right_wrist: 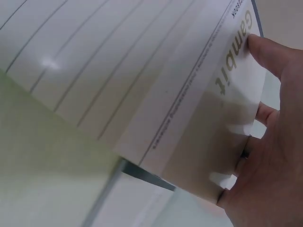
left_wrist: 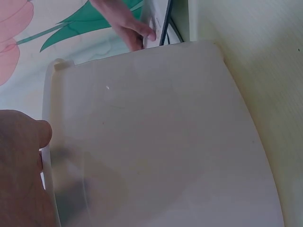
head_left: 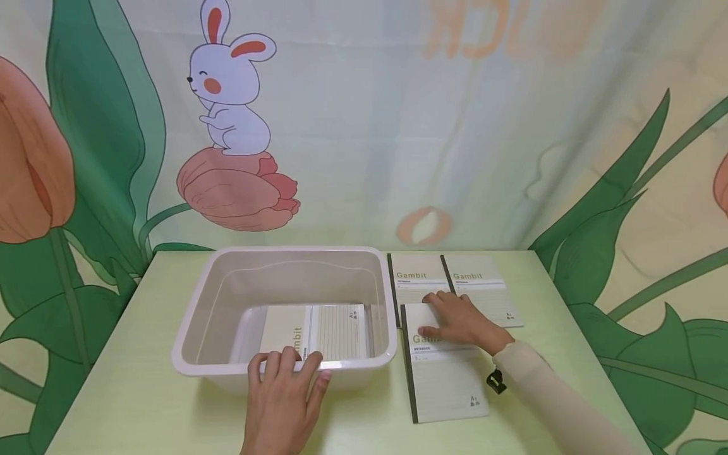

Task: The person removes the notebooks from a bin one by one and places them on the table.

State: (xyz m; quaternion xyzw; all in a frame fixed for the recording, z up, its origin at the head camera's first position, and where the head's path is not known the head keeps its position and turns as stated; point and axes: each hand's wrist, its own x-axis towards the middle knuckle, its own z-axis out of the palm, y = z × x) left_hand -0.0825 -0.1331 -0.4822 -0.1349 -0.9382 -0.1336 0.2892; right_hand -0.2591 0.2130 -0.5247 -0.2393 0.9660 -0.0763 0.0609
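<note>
My left hand (head_left: 282, 401) grips the front rim of a beige plastic tub (head_left: 296, 250), its fingers hooked over the edge. The left wrist view is mostly the tub's outer wall (left_wrist: 165, 132). Inside the tub lies a notebook (head_left: 341, 338) with a cream, lined cover, turned sideways. To the tub's right, my right hand (head_left: 463, 322) holds a "Gambit" notebook (head_left: 446, 385) by its top edge. In the right wrist view the thumb presses on that notebook's cover (right_wrist: 189, 94), while the other fingers go behind its edge.
Two more matching notebooks lie behind the held one, a left one (head_left: 418, 262) and a right one (head_left: 483, 297), partly overlapped by it. The pale green table (head_left: 125, 379) meets a printed curtain (head_left: 352, 126) at its back. A small black object (head_left: 497, 382) hangs at my right cuff.
</note>
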